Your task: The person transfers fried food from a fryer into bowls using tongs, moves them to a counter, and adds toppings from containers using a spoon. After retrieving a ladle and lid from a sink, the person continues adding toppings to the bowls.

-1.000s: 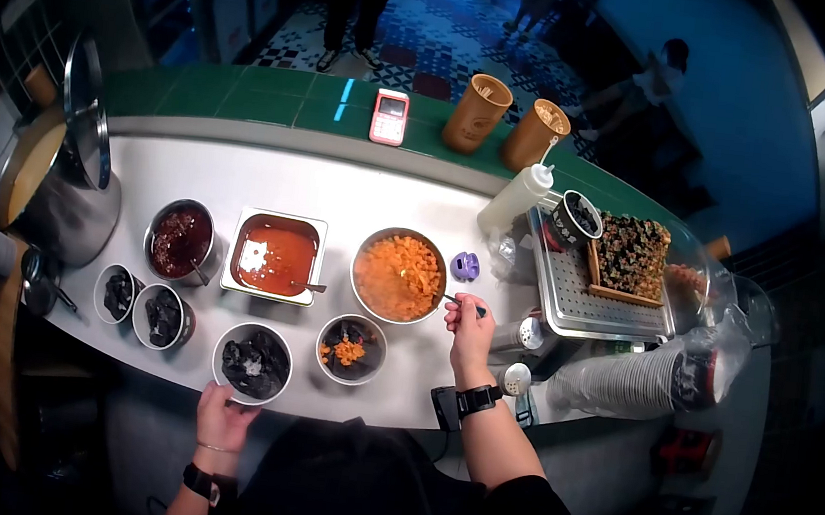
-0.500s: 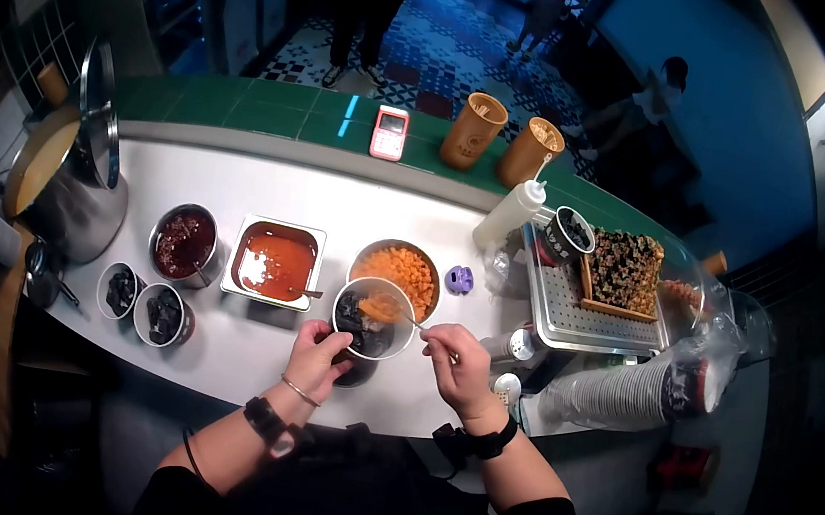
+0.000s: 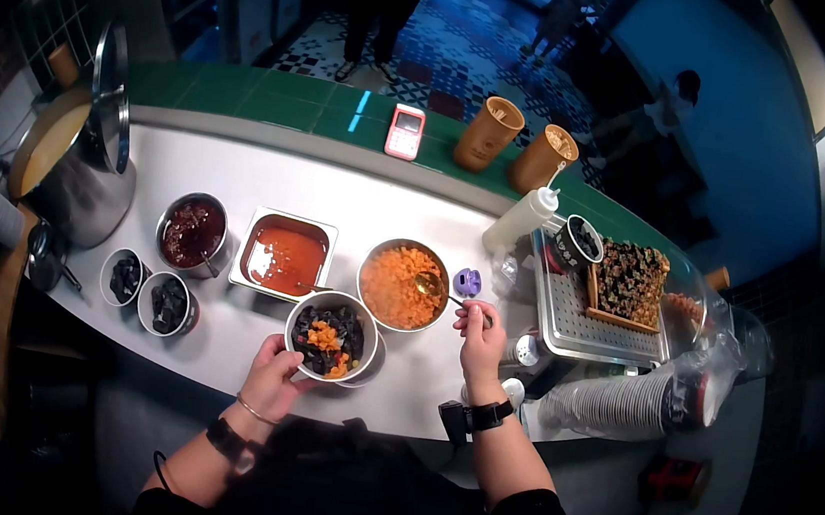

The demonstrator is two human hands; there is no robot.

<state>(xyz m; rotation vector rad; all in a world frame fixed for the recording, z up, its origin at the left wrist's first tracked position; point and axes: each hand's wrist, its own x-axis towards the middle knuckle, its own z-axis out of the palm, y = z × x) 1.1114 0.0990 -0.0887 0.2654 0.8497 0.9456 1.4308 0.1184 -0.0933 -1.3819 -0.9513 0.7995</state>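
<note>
My left hand (image 3: pixel 273 376) is closed on the rim and side of a white paper cup (image 3: pixel 369 315) that holds black jelly pieces (image 3: pixel 311 323) topped with orange cubes (image 3: pixel 324 336). Part of another cup (image 3: pixel 366 373) shows behind it. Between the fingers of my right hand (image 3: pixel 480 340) is the handle of a metal spoon (image 3: pixel 431 285), its bowl over the orange cubes in a round steel bowl (image 3: pixel 361 290). A square steel pan (image 3: pixel 329 267) of reddish syrup (image 3: pixel 284 256) stands to the left of that bowl.
At left are a steel pot of dark red food (image 3: pixel 192 226), two cups of black jelly (image 3: pixel 166 305) and a large pot (image 3: pixel 97 194). Rightward stand a squeeze bottle (image 3: pixel 521 221), a perforated tray (image 3: pixel 553 308) and stacked cups (image 3: pixel 609 397). A card reader (image 3: pixel 405 133) sits on the green ledge.
The cup in my left hand has moved left and tilted, and orange cubes now lie on its black jelly. The spoon has gone from the cup to the steel bowl.
</note>
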